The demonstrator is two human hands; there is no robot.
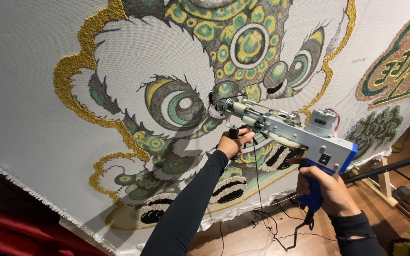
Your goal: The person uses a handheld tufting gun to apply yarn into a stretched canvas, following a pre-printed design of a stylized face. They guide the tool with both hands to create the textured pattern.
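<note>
Blue-handled and silver-bodied, the tufting gun (285, 130) sits across both your hands, its long axis running from the grip at lower right up and leftward to the needle tip, which meets the stretched grey cloth (20, 61) just beside the green-and-cream eye motif (179, 106). Your right hand (326, 189) is clenched around the blue rear grip, low and well back from the fabric. Your left hand (233, 142) is the nearer one to the cloth, fingers wrapped on the small black front handle under the nose of the gun, just below the tip. So the gun points away from you, up and to the left. A thin dark yarn or cord (257, 189) hangs down from the gun between your forearms toward the wooden floor (243, 242).
</note>
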